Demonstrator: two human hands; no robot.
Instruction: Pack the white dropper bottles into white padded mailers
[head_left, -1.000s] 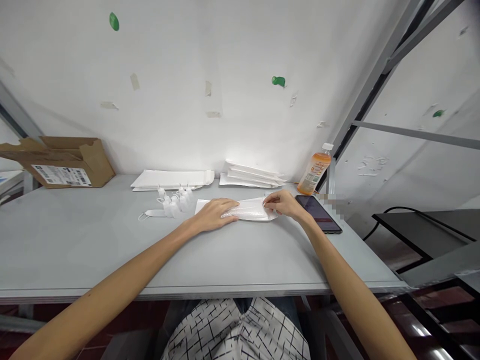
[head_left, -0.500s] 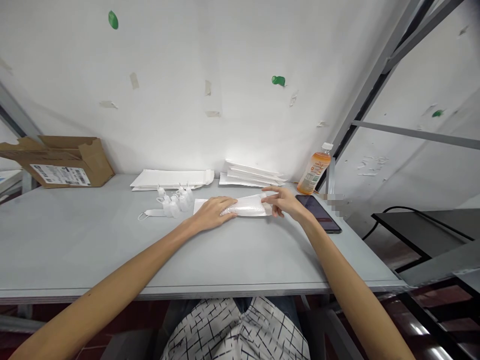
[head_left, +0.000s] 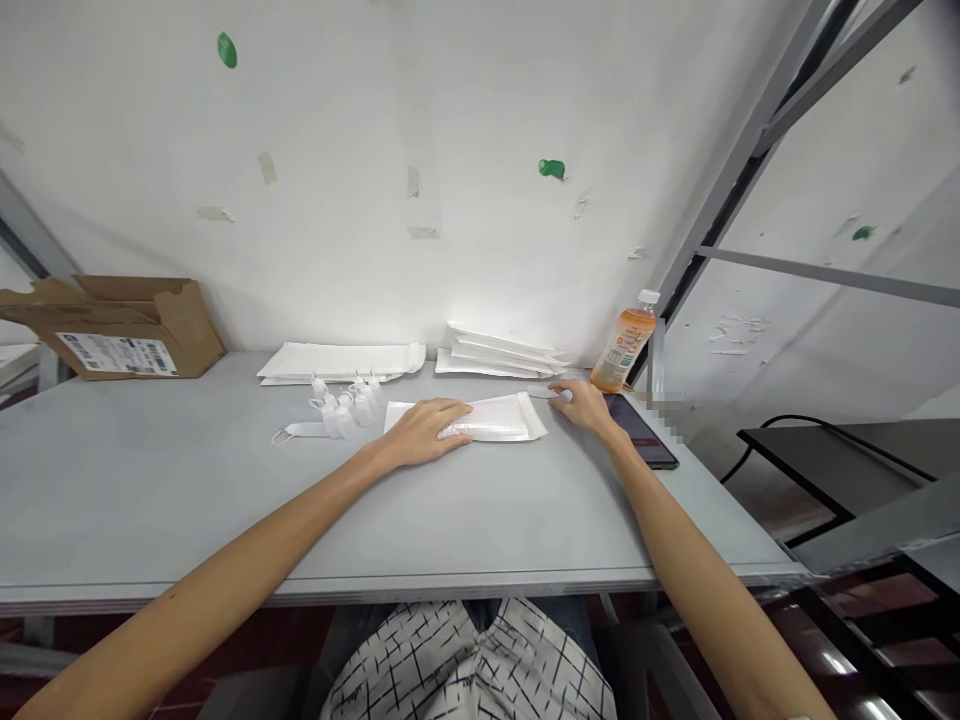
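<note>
A white bubble mailer [head_left: 499, 418] lies flat on the grey table, bulging in the middle, its flap end toward the right. My left hand [head_left: 426, 430] rests on its left part, fingers stretched out flat and the thumb apart along the near side. Bubbly film shows between thumb and fingers. Beyond the flap end, my right hand [head_left: 583, 405] has its fingers closed on a small white piece [head_left: 561, 396], from which a thin pale strip runs left. What this piece is, I cannot make out. Several small white squeeze bottles [head_left: 345, 412] with tipped caps stand left of the mailer.
White mailers lie by the wall in a left stack [head_left: 337, 360] and a right stack [head_left: 495, 355]. An orange drink bottle [head_left: 626, 345] and a phone [head_left: 643, 435] are at the right. An opened cardboard box [head_left: 135, 330] stands at the far left.
My right hand has moved off the mailer's flap end, a little to the right, and its fingers have closed on the small white piece. My left hand stays on the mailer.
</note>
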